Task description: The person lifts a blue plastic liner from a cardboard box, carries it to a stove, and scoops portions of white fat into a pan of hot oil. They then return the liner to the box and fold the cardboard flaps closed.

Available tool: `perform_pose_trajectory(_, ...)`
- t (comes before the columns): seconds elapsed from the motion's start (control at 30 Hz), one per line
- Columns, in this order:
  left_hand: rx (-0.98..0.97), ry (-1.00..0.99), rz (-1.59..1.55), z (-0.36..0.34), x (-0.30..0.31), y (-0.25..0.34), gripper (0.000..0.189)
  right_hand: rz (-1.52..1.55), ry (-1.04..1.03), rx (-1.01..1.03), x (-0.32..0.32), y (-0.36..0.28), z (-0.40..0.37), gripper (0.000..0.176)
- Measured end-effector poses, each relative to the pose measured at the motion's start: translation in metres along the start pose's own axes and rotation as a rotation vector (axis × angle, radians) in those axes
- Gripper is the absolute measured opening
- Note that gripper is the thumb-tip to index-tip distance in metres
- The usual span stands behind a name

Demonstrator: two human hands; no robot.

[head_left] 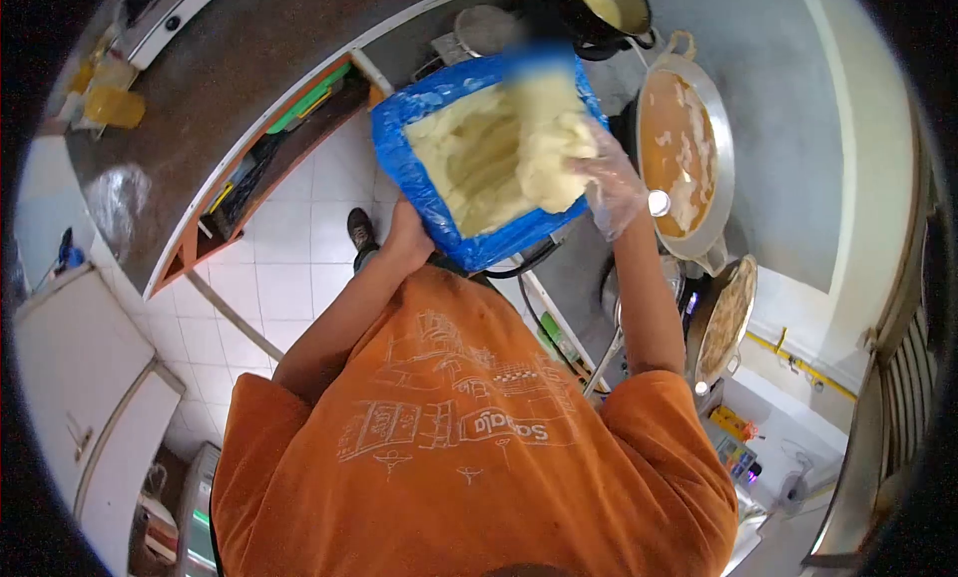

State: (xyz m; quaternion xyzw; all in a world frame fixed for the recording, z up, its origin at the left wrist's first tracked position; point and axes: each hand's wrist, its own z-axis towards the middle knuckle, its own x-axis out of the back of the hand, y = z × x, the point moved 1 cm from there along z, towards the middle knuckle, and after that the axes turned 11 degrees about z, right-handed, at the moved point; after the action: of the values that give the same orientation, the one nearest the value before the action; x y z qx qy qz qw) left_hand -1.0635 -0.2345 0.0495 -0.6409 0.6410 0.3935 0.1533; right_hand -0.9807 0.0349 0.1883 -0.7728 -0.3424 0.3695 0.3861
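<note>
A box lined with blue plastic [439,216] is tilted in front of my body, with a soft pale yellow mass [464,143] like margarine inside, its surface scooped into ridges. My left hand [407,240] grips the near left side of the box, its fingers mostly hidden behind it. In a clear plastic glove, my right hand [611,183] is closed on a big lump of the margarine-like mass [554,163] over the right side of the box. The upper end of that lump is blurred.
Right of the box stands a wide pan of brown liquid [679,143], with a dark pot [619,8] behind it. A round pan with brown contents [726,323] is nearer me. A brown counter [249,68] curves along the left above a tiled floor [299,238].
</note>
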Motion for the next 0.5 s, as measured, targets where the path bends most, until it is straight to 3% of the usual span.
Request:
perform_pose_trajectory(0.07,0.007,0.040,0.008,-0.005,-0.007,0.004,0.054,0.001,0.226,0.170,-0.014,-0.045,-0.033,0.069)
perform_pose_trajectory(0.13,0.010,0.036,-0.018,-0.012,-0.016,0.008,0.051,-0.112,0.258,0.313,0.000,-0.082,-0.053,0.066)
perform_pose_trajectory(0.2,0.000,0.020,-0.023,-0.012,-0.016,0.009,0.050,-0.420,0.374,0.417,0.042,-0.105,-0.060,0.064)
perform_pose_trajectory(0.23,-0.010,0.003,-0.016,-0.008,-0.011,0.005,0.050,-0.655,0.429,0.394,0.084,-0.115,-0.053,0.066)
perform_pose_trajectory(0.33,-0.013,-0.034,0.000,-0.002,-0.001,0.001,0.052,-1.112,0.688,0.326,0.110,-0.129,-0.043,0.067)
perform_pose_trajectory(0.37,0.002,-0.035,0.013,-0.003,0.001,0.001,0.052,-0.979,0.624,0.278,0.148,-0.121,-0.032,0.067)
perform_pose_trajectory(0.47,0.023,-0.034,0.011,-0.008,-0.007,0.005,0.054,-1.282,0.485,0.126,0.187,-0.111,-0.007,0.068)
perform_pose_trajectory(0.5,0.026,-0.031,0.002,-0.010,-0.010,0.006,0.055,-1.290,0.440,0.181,0.195,-0.104,0.000,0.068)
